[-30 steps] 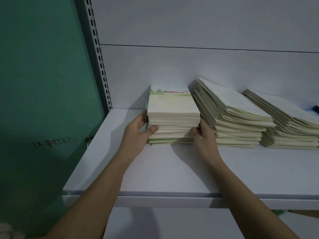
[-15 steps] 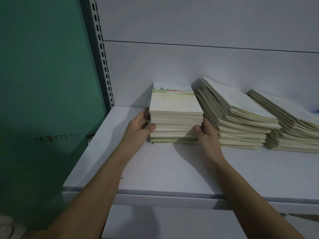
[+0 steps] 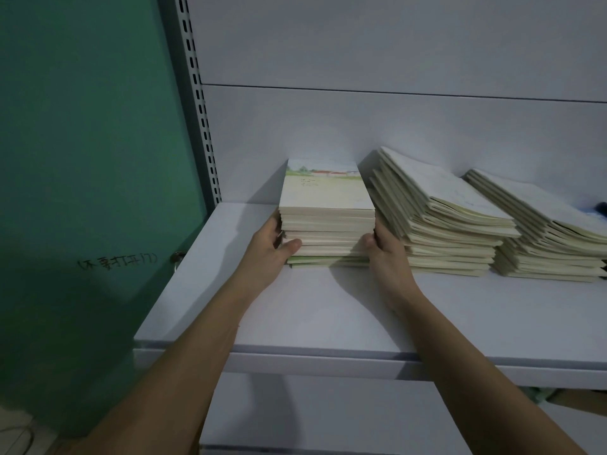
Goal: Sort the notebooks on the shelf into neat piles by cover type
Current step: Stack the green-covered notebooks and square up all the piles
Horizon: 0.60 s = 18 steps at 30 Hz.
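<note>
White shelf (image 3: 328,310) carries three notebook piles along the back panel. Right pile (image 3: 551,244) and middle pile (image 3: 450,231) are big, slumped and fanned, with the covers sliding sideways and the edges uneven. Left pile (image 3: 326,221) sits toward the shelf's left end, just beside the middle pile. It has a landscape-print cover on top; its upper books look squared up and a couple of greenish ones at the bottom stick out a bit.

Left hand (image 3: 269,247) grips the left side of that pile, thumb on the front edge and fingers wrapped along the side. Right hand (image 3: 384,254) grips the right side the same way, wedged in the gap next to the middle pile. Both grips are grasping the left pile, neither released.

Handling judgement: thin soft-cover books, floppy singly. As a stack they are fairly heavy and the smooth covers probably slip over each other. Best hold is low on both sides, squeezing inward, with fingers under the bottom book if lifting, otherwise the bottom ones may shear out.
</note>
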Each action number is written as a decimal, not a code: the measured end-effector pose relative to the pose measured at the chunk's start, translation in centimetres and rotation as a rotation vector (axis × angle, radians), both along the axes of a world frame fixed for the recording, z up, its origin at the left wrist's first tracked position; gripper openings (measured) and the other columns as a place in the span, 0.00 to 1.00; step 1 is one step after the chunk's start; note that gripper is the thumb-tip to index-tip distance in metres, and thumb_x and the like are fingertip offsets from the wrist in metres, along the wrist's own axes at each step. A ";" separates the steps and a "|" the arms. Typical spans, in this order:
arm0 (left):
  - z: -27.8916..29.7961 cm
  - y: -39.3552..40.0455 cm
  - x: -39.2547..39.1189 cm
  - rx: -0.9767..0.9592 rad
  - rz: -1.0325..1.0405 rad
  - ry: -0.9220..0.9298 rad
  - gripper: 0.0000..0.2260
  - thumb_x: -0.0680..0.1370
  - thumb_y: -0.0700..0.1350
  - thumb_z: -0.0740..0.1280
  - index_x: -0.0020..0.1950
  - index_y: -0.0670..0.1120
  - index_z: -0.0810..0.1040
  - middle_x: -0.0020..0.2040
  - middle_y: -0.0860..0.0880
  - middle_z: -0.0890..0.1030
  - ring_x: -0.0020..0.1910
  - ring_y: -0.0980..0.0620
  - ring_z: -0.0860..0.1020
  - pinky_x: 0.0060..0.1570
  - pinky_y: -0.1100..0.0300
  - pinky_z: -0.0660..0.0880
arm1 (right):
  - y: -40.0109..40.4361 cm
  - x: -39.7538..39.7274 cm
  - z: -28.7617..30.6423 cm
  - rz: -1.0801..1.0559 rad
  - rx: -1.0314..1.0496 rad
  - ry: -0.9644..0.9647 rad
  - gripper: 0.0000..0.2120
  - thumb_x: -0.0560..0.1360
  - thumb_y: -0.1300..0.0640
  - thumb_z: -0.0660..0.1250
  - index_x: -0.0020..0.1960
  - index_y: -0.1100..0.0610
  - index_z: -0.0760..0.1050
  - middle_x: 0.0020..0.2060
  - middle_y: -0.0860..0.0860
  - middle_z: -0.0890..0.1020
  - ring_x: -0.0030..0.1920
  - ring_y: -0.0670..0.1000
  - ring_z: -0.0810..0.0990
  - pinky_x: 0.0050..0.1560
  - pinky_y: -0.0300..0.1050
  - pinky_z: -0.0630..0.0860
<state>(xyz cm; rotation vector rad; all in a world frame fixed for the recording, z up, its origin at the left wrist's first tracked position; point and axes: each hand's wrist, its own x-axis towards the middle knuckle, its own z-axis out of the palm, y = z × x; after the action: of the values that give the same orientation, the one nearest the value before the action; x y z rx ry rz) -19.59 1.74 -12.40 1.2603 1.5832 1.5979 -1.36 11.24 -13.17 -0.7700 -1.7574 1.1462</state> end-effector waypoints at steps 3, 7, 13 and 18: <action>0.0 -0.2 0.2 0.007 0.016 0.039 0.23 0.78 0.30 0.63 0.71 0.47 0.69 0.61 0.56 0.78 0.62 0.59 0.76 0.67 0.60 0.70 | -0.1 -0.3 -0.2 -0.064 0.040 -0.052 0.20 0.82 0.64 0.53 0.72 0.55 0.67 0.65 0.48 0.76 0.65 0.45 0.72 0.64 0.36 0.66; 0.0 -0.4 0.4 0.034 0.060 0.035 0.24 0.77 0.30 0.65 0.70 0.48 0.70 0.61 0.57 0.78 0.63 0.59 0.76 0.67 0.61 0.70 | 0.0 -0.3 -0.5 -0.109 0.061 -0.114 0.17 0.82 0.61 0.55 0.70 0.57 0.68 0.59 0.49 0.78 0.58 0.43 0.75 0.55 0.37 0.68; -0.1 -0.1 0.2 0.002 0.027 0.034 0.23 0.79 0.32 0.64 0.72 0.47 0.69 0.62 0.55 0.78 0.63 0.58 0.76 0.68 0.60 0.69 | 0.2 -0.4 -0.7 -0.128 0.085 -0.179 0.11 0.79 0.66 0.58 0.58 0.56 0.71 0.36 0.45 0.74 0.35 0.34 0.72 0.35 0.26 0.66; 0.0 -0.7 -0.3 -0.005 0.088 -0.062 0.36 0.71 0.43 0.76 0.76 0.44 0.64 0.70 0.50 0.74 0.68 0.56 0.73 0.68 0.51 0.71 | -0.3 -0.2 -0.4 -0.142 0.079 -0.163 0.08 0.79 0.65 0.59 0.55 0.53 0.68 0.34 0.43 0.71 0.32 0.33 0.71 0.34 0.26 0.66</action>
<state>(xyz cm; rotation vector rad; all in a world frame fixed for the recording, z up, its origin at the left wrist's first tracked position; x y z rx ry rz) -19.87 0.99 -12.42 1.1419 1.6230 1.6689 -1.61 10.91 -13.52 -0.9464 -1.8382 0.9365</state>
